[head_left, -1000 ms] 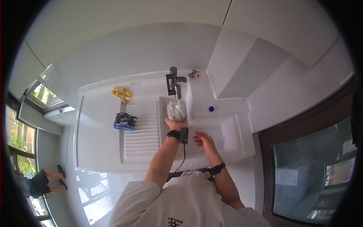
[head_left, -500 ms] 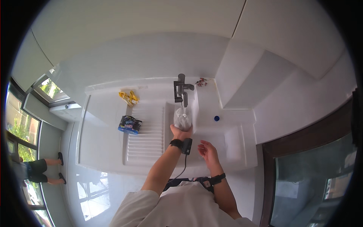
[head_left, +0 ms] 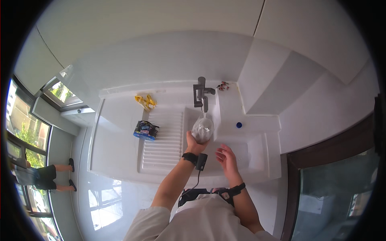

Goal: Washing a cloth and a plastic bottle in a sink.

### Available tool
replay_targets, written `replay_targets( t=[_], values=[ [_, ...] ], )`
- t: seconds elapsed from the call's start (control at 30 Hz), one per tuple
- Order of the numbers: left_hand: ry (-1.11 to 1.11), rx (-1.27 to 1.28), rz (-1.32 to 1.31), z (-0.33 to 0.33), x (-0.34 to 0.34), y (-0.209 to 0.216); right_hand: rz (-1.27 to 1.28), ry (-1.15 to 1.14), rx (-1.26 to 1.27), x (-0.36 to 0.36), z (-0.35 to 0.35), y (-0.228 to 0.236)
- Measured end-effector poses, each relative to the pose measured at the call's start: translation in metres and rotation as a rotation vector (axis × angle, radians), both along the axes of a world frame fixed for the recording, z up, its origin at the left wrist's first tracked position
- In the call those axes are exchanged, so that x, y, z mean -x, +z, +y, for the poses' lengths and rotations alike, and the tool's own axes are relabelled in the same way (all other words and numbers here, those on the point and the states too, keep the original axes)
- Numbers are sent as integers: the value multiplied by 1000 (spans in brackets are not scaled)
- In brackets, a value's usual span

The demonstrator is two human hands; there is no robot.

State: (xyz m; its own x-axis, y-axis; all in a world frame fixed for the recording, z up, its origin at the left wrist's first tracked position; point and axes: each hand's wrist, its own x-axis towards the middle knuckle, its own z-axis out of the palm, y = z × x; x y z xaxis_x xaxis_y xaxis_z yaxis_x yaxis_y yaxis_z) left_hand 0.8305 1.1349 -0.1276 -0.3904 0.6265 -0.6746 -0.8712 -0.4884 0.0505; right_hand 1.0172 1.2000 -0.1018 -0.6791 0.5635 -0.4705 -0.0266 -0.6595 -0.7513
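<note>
My left hand [head_left: 197, 143] is closed around the near side of a clear, rounded vessel [head_left: 202, 129], whitish inside; I cannot tell whether it is a bag or a jar. It sits just below the spout of a dark grey faucet [head_left: 204, 96], with a thin stream of water meeting its top. My right hand [head_left: 226, 158] hangs over the near part of the white sink [head_left: 257, 154], fingers loosely curled and apart, with nothing in them. To its upper right, a small blue cap [head_left: 239, 125] lies on the sink's ledge.
A ridged washboard [head_left: 163, 140] spans the left of the sink. On its left edge rests a black-and-blue package [head_left: 146, 131], with a crumpled yellow packet [head_left: 145, 102] behind. Small red-and-dark pieces [head_left: 222, 85] lie right of the faucet. Another person's legs [head_left: 60, 176] show far left.
The whole view has shifted, so the scene sits farther right. The vessel has turned a little in my left hand, and my right hand has come slightly closer to it.
</note>
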Motion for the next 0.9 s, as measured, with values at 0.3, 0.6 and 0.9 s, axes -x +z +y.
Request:
replay_targets(
  t=[0.3, 0.6, 0.9],
  values=[
    [-18, -98, 42, -16, 5, -4, -21, 109, -564, 75, 2, 37],
    [-52, -60, 72, -23, 1, -5, 21, 155, -795, 96, 23, 25],
    [-35, -81, 42, -39, -11, 15, -663, 11, -1454, 58, 109, -6]
  ],
)
